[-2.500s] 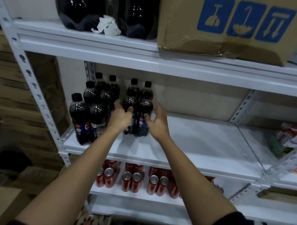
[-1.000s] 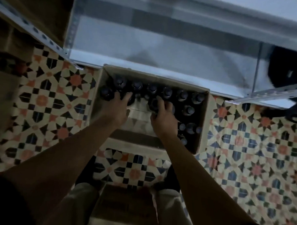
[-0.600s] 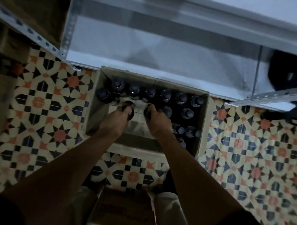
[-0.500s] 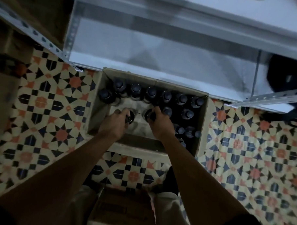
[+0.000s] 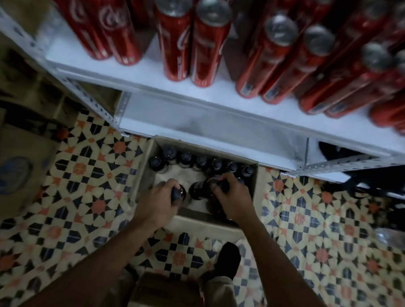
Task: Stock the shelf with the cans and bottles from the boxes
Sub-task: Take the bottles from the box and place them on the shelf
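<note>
— Bottles, dark plastic, black screw caps (image 5: pixel 201 161): where held?

— In the open brown cardboard box (image 5: pixel 147 165) on the patterned tile floor (image 5: pixel 80 171), below the white metal shelf (image 5: pixel 222 98). My left hand (image 5: pixel 159 199) grips one bottle by its neck; my right hand (image 5: pixel 232 198) curls round the top of another.

— Shelf stock?

— Tall red aluminium cans, silver lids (image 5: pixel 176 36), standing in rows, glossy.
</note>
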